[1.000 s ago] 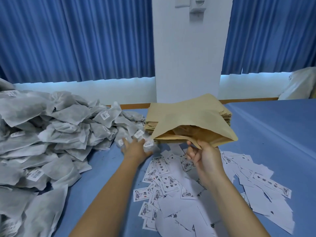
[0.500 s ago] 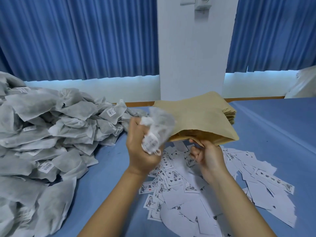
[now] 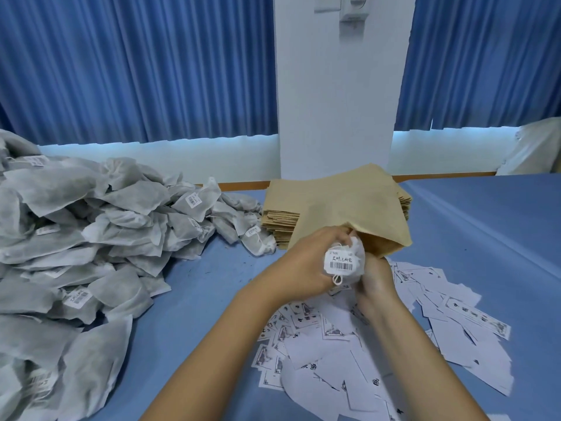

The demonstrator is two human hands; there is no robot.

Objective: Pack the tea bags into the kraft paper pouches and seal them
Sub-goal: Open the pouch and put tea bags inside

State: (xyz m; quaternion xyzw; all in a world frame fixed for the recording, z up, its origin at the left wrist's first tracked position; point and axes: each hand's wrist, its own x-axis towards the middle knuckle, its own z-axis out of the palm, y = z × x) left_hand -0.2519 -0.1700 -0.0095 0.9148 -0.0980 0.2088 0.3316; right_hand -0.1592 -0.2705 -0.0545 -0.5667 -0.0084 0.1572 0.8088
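Left hand (image 3: pixel 303 264): grips a tea bag (image 3: pixel 342 262) at the pouch mouth.
Right hand (image 3: pixel 378 281): holds the kraft paper pouch (image 3: pixel 352 208) by its lower lip, fingers partly hidden.
Around: tea bag heap (image 3: pixel 91 238) left; pouch stack (image 3: pixel 279 221) behind; printed labels (image 3: pixel 334 347) underneath.
Surface: blue tablecloth (image 3: pixel 485 238).
Room: blue curtains (image 3: pixel 136 71), white pillar (image 3: pixel 337 110).

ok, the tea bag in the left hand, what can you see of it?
The tea bag is a white, slightly translucent fabric sachet, scrunched up. Its white barcode label with dark characters faces the camera; a string loop hangs below. The left hand grips it, top end at the open mouth of the kraft pouch held by the right hand.
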